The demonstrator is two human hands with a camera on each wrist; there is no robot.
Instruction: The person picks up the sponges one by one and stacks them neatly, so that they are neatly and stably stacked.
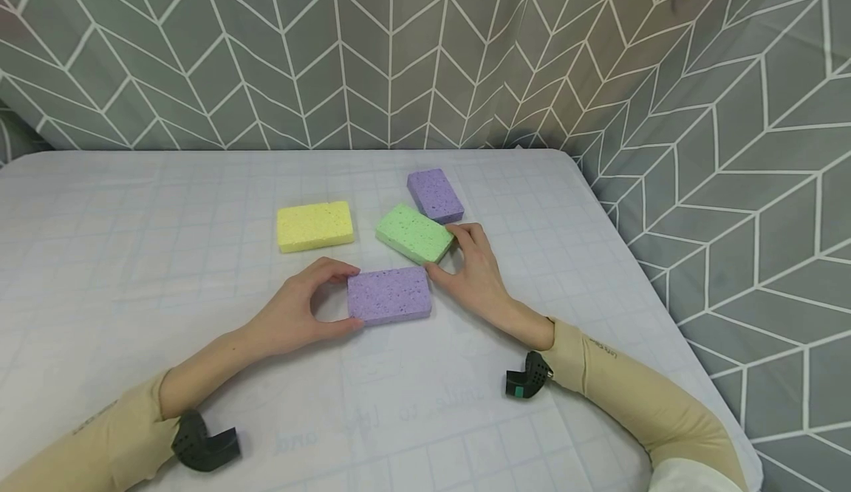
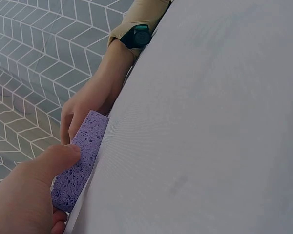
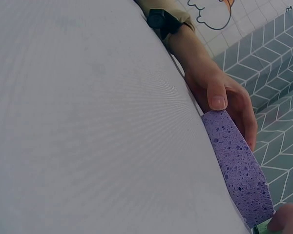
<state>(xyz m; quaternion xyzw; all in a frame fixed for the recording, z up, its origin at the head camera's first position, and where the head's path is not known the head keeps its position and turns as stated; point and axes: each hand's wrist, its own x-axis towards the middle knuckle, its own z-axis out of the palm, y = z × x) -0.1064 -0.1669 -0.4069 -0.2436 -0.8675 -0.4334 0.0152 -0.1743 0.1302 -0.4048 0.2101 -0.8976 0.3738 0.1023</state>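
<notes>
My left hand (image 1: 302, 307) grips the left end of a purple sponge (image 1: 389, 296), thumb on the near long side and fingers on the far side. In the left wrist view the thumb (image 2: 63, 157) presses on the sponge's pitted face. My right hand (image 1: 475, 270) holds a green sponge (image 1: 415, 233) at its right end between thumb and fingers. That green sponge lies slanted just behind the near purple one. A second purple sponge (image 1: 435, 195) lies farther back, its near end close to the green sponge. To the left is a yellow sponge (image 1: 315, 227), untouched.
The sponges rest on a table under a white cloth (image 1: 166, 255) with a faint grid. A grey curtain with white chevron lines (image 1: 392, 49) hangs behind the table and along its right side. Black wrist cameras (image 1: 202, 442) are strapped over both tan sleeves.
</notes>
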